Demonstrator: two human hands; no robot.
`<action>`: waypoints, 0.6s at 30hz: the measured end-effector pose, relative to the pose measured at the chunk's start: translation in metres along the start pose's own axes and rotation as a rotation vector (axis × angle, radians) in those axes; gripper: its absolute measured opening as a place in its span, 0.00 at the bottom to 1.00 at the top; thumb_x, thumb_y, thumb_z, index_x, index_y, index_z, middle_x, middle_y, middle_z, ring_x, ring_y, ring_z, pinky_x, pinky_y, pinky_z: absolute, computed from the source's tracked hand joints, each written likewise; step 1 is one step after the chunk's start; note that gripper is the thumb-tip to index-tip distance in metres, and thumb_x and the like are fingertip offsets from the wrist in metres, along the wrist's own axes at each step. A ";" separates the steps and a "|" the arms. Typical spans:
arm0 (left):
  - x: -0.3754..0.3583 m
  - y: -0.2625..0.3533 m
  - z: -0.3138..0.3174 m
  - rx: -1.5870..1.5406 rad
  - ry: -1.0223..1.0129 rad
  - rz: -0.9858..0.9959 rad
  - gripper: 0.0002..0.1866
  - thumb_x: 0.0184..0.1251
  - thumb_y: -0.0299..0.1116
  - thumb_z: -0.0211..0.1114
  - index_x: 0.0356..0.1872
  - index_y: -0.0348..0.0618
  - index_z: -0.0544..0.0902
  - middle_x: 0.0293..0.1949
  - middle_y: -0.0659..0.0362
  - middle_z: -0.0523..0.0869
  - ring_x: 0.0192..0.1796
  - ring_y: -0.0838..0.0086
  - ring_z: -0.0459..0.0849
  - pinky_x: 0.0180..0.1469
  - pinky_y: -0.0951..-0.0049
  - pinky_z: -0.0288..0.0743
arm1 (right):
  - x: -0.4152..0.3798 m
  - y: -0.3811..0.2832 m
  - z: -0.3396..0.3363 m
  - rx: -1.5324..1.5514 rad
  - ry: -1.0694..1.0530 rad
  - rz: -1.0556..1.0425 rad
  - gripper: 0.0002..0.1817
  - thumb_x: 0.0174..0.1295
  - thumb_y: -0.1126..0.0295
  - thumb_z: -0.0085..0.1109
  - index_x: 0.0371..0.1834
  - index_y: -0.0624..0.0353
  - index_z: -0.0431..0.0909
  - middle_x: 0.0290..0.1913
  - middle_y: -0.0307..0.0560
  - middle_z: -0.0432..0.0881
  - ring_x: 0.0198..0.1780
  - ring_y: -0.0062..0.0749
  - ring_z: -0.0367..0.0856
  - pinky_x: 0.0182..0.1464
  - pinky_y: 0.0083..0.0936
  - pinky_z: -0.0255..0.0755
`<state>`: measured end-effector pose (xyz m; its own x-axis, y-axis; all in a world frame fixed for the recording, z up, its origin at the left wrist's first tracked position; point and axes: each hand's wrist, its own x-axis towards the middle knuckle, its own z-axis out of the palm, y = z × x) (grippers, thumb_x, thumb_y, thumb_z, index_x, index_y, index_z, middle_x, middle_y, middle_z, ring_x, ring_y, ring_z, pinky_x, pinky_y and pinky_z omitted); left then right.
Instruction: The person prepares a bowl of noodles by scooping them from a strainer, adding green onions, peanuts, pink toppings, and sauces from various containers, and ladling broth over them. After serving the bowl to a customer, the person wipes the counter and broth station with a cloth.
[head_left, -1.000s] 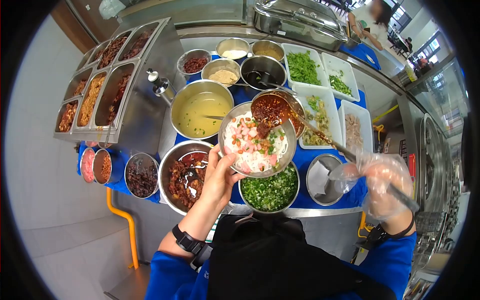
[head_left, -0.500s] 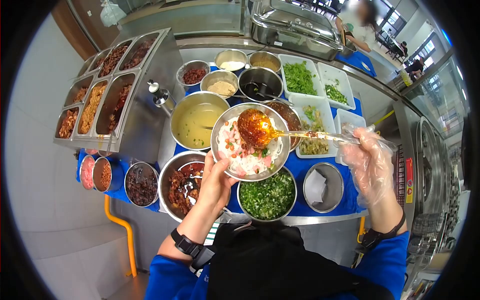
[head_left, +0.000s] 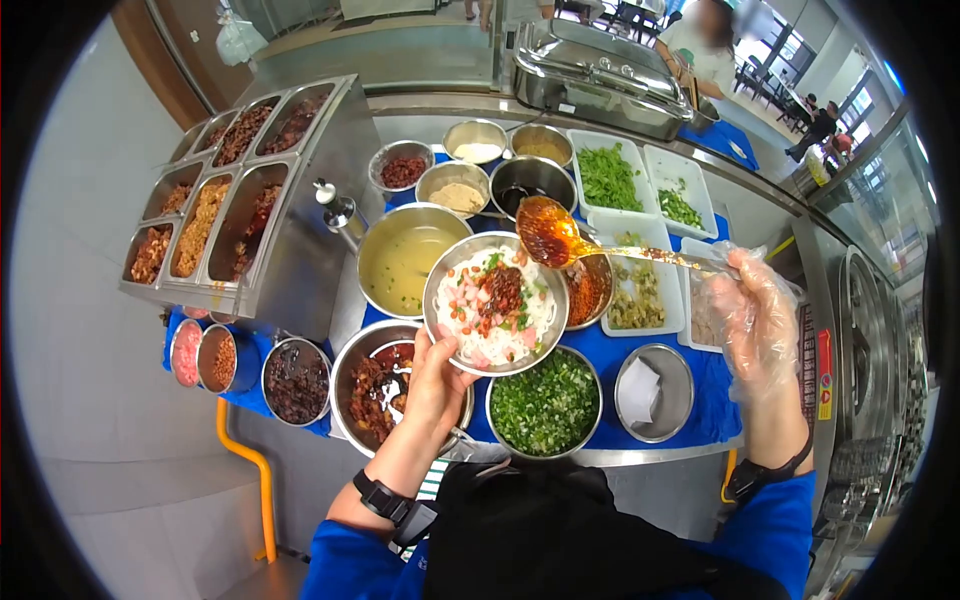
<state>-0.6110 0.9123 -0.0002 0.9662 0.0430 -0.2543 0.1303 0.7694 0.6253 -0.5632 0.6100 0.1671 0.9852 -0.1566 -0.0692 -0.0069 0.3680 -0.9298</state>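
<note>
My left hand (head_left: 437, 378) is closed on the near rim of a metal bowl (head_left: 462, 350). White noodles (head_left: 535, 318) lie in it, with pink diced pieces, peanuts, green bits and a dark red chili topping (head_left: 503, 300) in the middle. In a clear plastic glove, my right hand (head_left: 755, 315) grips the handle end of a metal ladle (head_left: 550, 232). The ladle's bowl, coated in red chili oil, hangs over the bowl's far right rim, near a pot of red chili sauce (head_left: 590, 288) partly hidden below it.
Chopped scallions (head_left: 543, 402) fill a pot in front. Soup (head_left: 405, 258) and a pot of dark meat (head_left: 375, 395) stand to the left, beside a tiered topping rack (head_left: 300, 215). Plastic tubs of greens (head_left: 610, 178) sit behind. A person (head_left: 700, 60) stands beyond the counter.
The ladle has moved from above the noodles to the right and back. Dark red chili topping now lies on the noodles. My left hand still holds the bowl.
</note>
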 end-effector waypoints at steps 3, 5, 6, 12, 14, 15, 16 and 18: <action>-0.004 0.003 -0.009 0.017 0.067 0.002 0.27 0.62 0.33 0.57 0.62 0.48 0.59 0.59 0.53 0.71 0.58 0.65 0.76 0.52 0.60 0.80 | 0.015 0.014 -0.004 -0.046 0.022 -0.020 0.13 0.62 0.72 0.54 0.46 0.71 0.73 0.37 0.54 0.81 0.36 0.40 0.85 0.37 0.27 0.83; -0.004 0.006 -0.015 0.016 0.072 0.007 0.28 0.61 0.33 0.58 0.63 0.49 0.59 0.60 0.54 0.70 0.59 0.64 0.75 0.54 0.59 0.78 | 0.030 0.034 -0.006 -0.093 0.025 -0.047 0.13 0.63 0.72 0.54 0.46 0.72 0.72 0.37 0.54 0.81 0.36 0.41 0.85 0.37 0.28 0.83; -0.004 0.007 -0.017 0.016 0.076 0.013 0.29 0.60 0.33 0.58 0.63 0.49 0.59 0.60 0.54 0.69 0.60 0.63 0.74 0.54 0.59 0.78 | 0.046 0.053 -0.017 -0.128 -0.039 -0.034 0.13 0.63 0.70 0.56 0.44 0.71 0.72 0.37 0.56 0.81 0.34 0.39 0.85 0.37 0.27 0.83; -0.010 0.019 -0.028 0.005 0.138 0.055 0.31 0.57 0.36 0.62 0.62 0.47 0.61 0.59 0.54 0.70 0.60 0.61 0.74 0.55 0.58 0.77 | 0.092 0.155 -0.024 -0.298 -0.117 0.145 0.13 0.62 0.65 0.59 0.41 0.65 0.76 0.34 0.48 0.82 0.33 0.33 0.84 0.36 0.25 0.82; -0.009 0.027 -0.033 0.005 0.112 0.066 0.31 0.57 0.36 0.62 0.62 0.46 0.61 0.59 0.54 0.70 0.59 0.62 0.75 0.54 0.58 0.77 | 0.094 0.169 -0.031 -0.271 -0.281 0.120 0.13 0.61 0.65 0.60 0.42 0.64 0.77 0.35 0.46 0.82 0.37 0.31 0.84 0.39 0.23 0.81; -0.008 0.028 -0.033 -0.013 0.129 0.080 0.31 0.56 0.35 0.62 0.62 0.46 0.61 0.59 0.54 0.71 0.58 0.62 0.76 0.53 0.59 0.78 | 0.095 0.171 -0.032 -0.258 -0.363 0.107 0.13 0.61 0.66 0.60 0.43 0.64 0.77 0.36 0.46 0.83 0.38 0.31 0.84 0.41 0.22 0.80; -0.007 0.029 -0.036 -0.014 0.153 0.080 0.32 0.56 0.35 0.61 0.62 0.46 0.61 0.59 0.54 0.71 0.57 0.62 0.76 0.53 0.59 0.79 | 0.097 0.167 -0.035 -0.404 -0.397 0.141 0.13 0.62 0.66 0.60 0.44 0.64 0.78 0.37 0.46 0.83 0.40 0.30 0.83 0.43 0.22 0.79; -0.007 0.034 -0.033 0.006 0.170 0.087 0.31 0.56 0.36 0.60 0.62 0.46 0.61 0.59 0.54 0.71 0.57 0.62 0.76 0.52 0.60 0.79 | 0.102 0.145 -0.043 -0.697 -0.464 0.203 0.13 0.62 0.66 0.59 0.44 0.63 0.79 0.40 0.45 0.83 0.45 0.28 0.82 0.47 0.22 0.77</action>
<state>-0.6207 0.9589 -0.0018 0.9225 0.2169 -0.3194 0.0492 0.7545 0.6544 -0.4708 0.6076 0.0094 0.9227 0.2981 -0.2445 -0.1439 -0.3222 -0.9357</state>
